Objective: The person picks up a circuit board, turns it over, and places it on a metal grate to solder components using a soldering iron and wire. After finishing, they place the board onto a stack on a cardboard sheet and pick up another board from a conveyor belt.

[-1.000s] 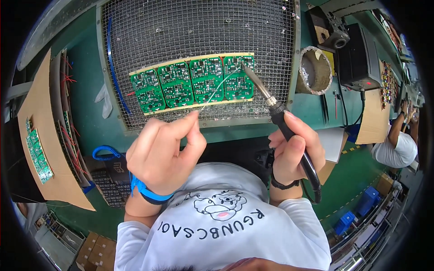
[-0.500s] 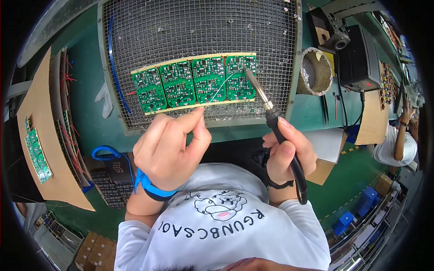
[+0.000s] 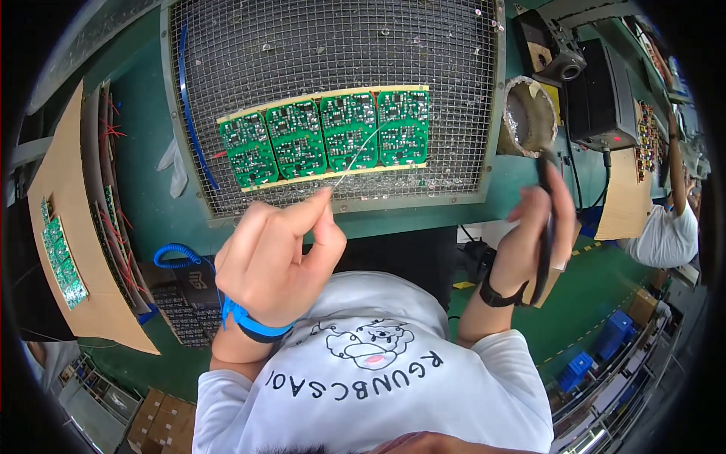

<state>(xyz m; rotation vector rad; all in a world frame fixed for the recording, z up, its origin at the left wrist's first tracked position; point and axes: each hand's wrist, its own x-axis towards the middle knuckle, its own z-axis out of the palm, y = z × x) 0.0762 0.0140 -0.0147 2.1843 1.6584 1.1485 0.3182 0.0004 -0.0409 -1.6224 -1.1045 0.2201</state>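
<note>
Four-board green PCB panel (image 3: 333, 132) lies flat on the desk's (image 3: 408, 216) wire mesh (image 3: 340, 45), presumably so scraps drop through. At its six o'clock, my left grip (image 3: 276, 253) pinches solder wire (image 3: 354, 160), likely for fine aim. At four, my right grip (image 3: 525, 234) wraps the blurred soldering iron (image 3: 544, 261), near the round pot (image 3: 547, 121) at three, probably for easy reach.

Electronics assembly workshop, as we judge it. We list: one green-topped bench (image 3: 140, 163); one framed wire mesh (image 3: 333, 45) bearing a row of green circuit boards (image 3: 297, 140); one thin silvery wire (image 3: 358, 154); one black box unit (image 3: 611, 91), red light (image 3: 616, 138) showing; further boards (image 3: 65, 261) on cardboard (image 3: 102, 272). Beyond, we record green floor (image 3: 586, 276) with a yellow-striped line (image 3: 546, 363), blue bins (image 3: 616, 337) and a second worker (image 3: 664, 240) in white.
</note>
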